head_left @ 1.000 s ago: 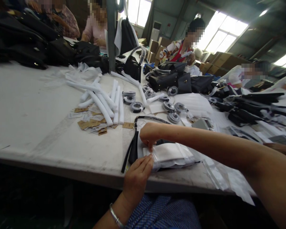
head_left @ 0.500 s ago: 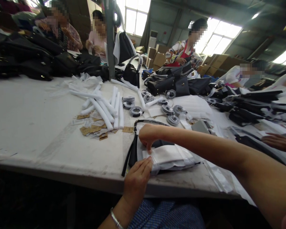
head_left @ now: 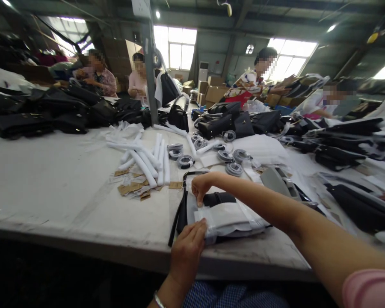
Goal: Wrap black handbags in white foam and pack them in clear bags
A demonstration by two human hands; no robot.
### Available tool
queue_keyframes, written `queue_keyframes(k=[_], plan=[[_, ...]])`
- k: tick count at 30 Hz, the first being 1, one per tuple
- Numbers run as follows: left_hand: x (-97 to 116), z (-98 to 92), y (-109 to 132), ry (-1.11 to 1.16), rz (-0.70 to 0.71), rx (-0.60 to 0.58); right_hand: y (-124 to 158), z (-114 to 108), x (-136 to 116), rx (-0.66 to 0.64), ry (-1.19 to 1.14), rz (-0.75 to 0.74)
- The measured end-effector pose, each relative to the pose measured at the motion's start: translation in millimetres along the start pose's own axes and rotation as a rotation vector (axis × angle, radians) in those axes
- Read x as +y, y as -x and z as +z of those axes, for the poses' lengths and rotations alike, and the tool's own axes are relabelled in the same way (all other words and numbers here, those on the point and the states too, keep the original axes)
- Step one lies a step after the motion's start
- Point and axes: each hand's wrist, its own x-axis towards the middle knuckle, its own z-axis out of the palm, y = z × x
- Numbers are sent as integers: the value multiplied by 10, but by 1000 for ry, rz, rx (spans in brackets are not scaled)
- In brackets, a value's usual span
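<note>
Worked, by the look of it, at pressing down the wide, white, foam-like wrap (head_left: 227, 215) on the flat black bag (head_left: 220, 198), near the front edge of the long white worktop (head_left: 131, 222). Laid the left hand (head_left: 189, 240) on the wrap's left end, fingers close together; curled the right hand (head_left: 200, 187) just above, thumb down. Could not tell about any grip. Seemed to need a firm rub there next.

Open white table (head_left: 51, 184) stretches left of the left hand (head_left: 188, 241), leaving a wide path along the near side. Farther forward, foam tubes (head_left: 147, 158) and paper tags (head_left: 133, 187) block it. The right forearm (head_left: 259, 199) bars the space above the wrapped bag (head_left: 229, 216); beyond, coiled straps (head_left: 234, 169) crowd together.
</note>
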Motion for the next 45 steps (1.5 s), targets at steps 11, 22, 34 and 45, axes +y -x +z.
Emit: queue_keyframes(k=[11,22,34,45], plan=[[-4,13,22,-33,49,46,381,126,38,454,157,290],[-15,32,56,-93,86,37,313,919,-330,672,-38,208],[-20,-229,120,88,82,-91,1274,1341,97,1265,-353,461],[-406,-92,-550,466,-745,44,1620,2139,204,1312,-770,709]])
